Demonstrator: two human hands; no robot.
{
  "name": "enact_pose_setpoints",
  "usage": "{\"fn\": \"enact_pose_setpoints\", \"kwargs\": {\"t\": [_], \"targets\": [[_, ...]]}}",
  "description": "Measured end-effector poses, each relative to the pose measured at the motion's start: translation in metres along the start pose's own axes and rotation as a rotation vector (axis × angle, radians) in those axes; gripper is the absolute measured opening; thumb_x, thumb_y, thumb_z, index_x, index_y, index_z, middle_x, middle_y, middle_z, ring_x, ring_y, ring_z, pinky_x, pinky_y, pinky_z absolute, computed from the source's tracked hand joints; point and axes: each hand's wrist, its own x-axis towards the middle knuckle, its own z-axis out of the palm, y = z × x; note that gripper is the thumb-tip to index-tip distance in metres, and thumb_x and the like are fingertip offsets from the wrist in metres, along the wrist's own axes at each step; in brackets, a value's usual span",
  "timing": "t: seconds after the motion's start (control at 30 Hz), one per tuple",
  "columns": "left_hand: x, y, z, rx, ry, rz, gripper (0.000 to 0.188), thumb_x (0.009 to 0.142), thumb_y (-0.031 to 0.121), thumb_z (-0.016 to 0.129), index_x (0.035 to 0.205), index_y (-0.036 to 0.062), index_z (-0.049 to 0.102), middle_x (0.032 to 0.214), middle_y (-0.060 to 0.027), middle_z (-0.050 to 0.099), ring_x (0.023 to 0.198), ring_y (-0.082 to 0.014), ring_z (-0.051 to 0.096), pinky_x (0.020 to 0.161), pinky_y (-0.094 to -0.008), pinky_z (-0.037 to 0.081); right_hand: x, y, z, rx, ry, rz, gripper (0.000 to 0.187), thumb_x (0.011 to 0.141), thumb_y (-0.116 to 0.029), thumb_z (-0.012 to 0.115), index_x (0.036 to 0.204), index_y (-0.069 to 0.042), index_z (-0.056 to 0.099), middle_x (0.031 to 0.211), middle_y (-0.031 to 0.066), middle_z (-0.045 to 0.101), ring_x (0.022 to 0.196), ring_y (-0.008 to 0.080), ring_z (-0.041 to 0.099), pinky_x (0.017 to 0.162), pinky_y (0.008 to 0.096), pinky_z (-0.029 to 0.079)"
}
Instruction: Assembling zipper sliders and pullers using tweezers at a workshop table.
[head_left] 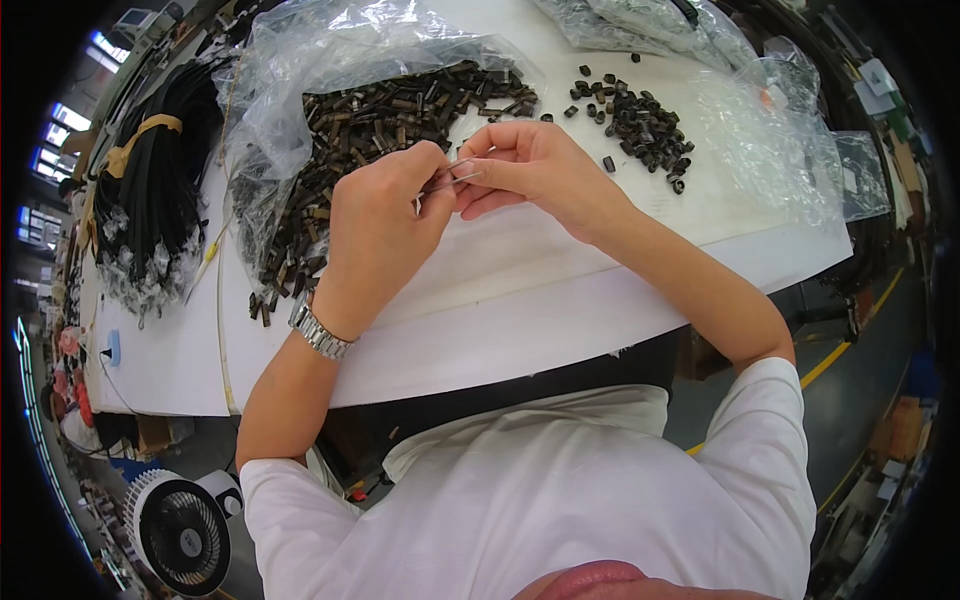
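Over the table's middle, my left hand (pixel 385 215) and my right hand (pixel 535 170) meet fingertip to fingertip. Both pinch a small piece with thin, pale, needle-like edges (pixel 463 180); its kind is too small to make out, and the fingers partly cover it. Behind and left of the hands spreads a large heap of short dark-brown tube-like pieces (pixel 375 125), lying on a clear plastic bag (pixel 270 110). To the right of my right hand lies a smaller pile of short black ring-like pieces (pixel 650 130). A metal-band watch (pixel 318 328) is on my left wrist.
A tied bundle of black strands (pixel 150 190) lies at the table's left, beside a thin yellow-handled tool (pixel 208 258). Crumpled clear plastic (pixel 770 150) covers the right side. A white fan (pixel 180 530) stands below the table's left end. White sheeting (pixel 520 320) covers the front edge.
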Motion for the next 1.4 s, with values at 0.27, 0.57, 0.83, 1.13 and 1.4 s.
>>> {"fn": "enact_pose_setpoints", "kwargs": {"t": [0.27,0.57,0.83,1.13,1.4], "targets": [[0.005,-0.006,-0.002,-0.302,-0.055,-0.136,0.007,0.093,0.004,0.071,0.098,-0.0003,0.071,0.074,0.0003,0.066,0.060,-0.0057,0.055,0.055,-0.0250,0.046,0.000,-0.009,-0.005,-0.019,0.014,0.042,0.022,0.101,-0.019,0.073,0.110,0.002,0.071,0.101,0.0116,0.077,0.091,0.0181,0.077,0.088,0.0333,0.064],[0.018,-0.015,-0.020,-0.763,-0.378,-0.397,0.014,0.096,0.014,0.072,0.100,0.0010,0.071,0.077,0.0008,0.068,0.054,-0.0025,0.048,0.048,-0.0211,0.034,0.002,-0.008,-0.012,0.052,-0.064,0.085,0.024,0.097,-0.021,0.072,0.103,0.002,0.073,0.099,0.0160,0.079,0.087,0.0224,0.079,0.087,0.0342,0.065],[0.013,-0.026,-0.011,-1.128,-0.428,-0.485,0.020,0.096,0.020,0.078,0.100,0.0020,0.069,0.073,0.0022,0.063,0.050,0.0000,0.044,0.046,-0.0193,0.028,0.002,-0.018,-0.010,-0.054,-0.132,0.049,0.018,0.098,-0.017,0.070,0.099,0.000,0.070,0.094,0.0164,0.079,0.083,0.0225,0.079,0.082,0.0331,0.065],[0.010,-0.036,-0.001,-1.396,-0.456,-0.612,0.018,0.098,0.016,0.077,0.104,0.0025,0.066,0.073,0.0022,0.061,0.049,-0.0012,0.042,0.046,-0.0195,0.028,-0.003,-0.025,-0.003,-0.238,-0.035,-0.064,0.015,0.097,-0.011,0.069,0.098,0.004,0.068,0.084,0.0115,0.076,0.075,0.0158,0.074,0.074,0.0288,0.063],[0.010,-0.033,-0.007,-1.296,-0.580,-0.562,0.018,0.096,0.013,0.075,0.099,0.0038,0.061,0.077,-0.0005,0.060,0.051,-0.0020,0.045,0.046,-0.0191,0.029,-0.013,-0.027,0.008,-0.382,-0.045,-0.027,0.010,0.091,-0.007,0.070,0.095,0.002,0.071,0.081,0.0093,0.075,0.073,0.0126,0.073,0.069,0.0252,0.057]]}}
